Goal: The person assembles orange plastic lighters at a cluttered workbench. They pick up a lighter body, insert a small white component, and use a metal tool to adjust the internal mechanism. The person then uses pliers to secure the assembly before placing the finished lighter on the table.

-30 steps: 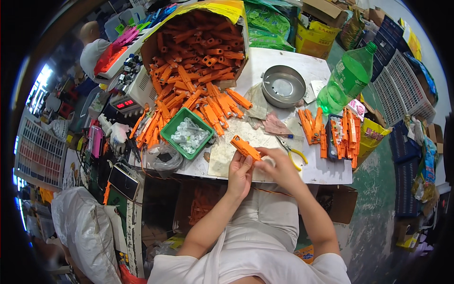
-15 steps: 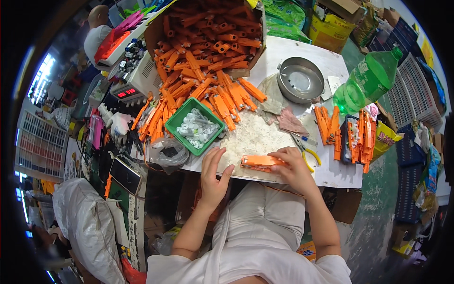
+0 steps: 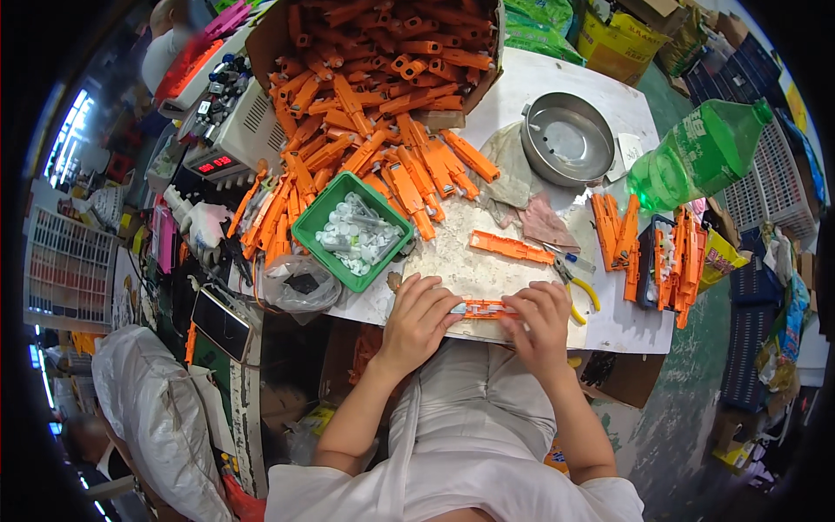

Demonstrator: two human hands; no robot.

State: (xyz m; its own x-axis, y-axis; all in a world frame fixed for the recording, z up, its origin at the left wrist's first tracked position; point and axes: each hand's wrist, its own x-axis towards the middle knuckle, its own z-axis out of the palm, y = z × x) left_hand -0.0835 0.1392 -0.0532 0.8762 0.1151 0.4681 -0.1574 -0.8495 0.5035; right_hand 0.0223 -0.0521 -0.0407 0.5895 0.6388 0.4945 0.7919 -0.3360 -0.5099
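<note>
At the near edge of the table, an orange plastic half-shell (image 3: 484, 309) lies with its hollow side up and small pale and grey parts inside. My left hand (image 3: 416, 324) grips its left end with bent fingers, close to a light-blue bit. On the other end, my right hand (image 3: 539, 324) pinches it between thumb and fingers. Just beyond it rests a second long orange half-shell (image 3: 511, 247), untouched. To the left, a green tray (image 3: 304, 233) holds many small clear and white plastic parts.
A big carton (image 3: 485, 83) spills orange housings across the back of the table. A round metal bowl (image 3: 570, 139), a green bottle (image 3: 700, 152), yellow-handled pliers (image 3: 584, 300) and a dark bin (image 3: 648, 261) with orange pieces stand to the right. A clear plastic bag (image 3: 300, 285) sits at left.
The orange housing, earlier whole under my right hand, is now in two halves: one lies farther up the table, the other is between my hands. My left hand has closed on its end.
</note>
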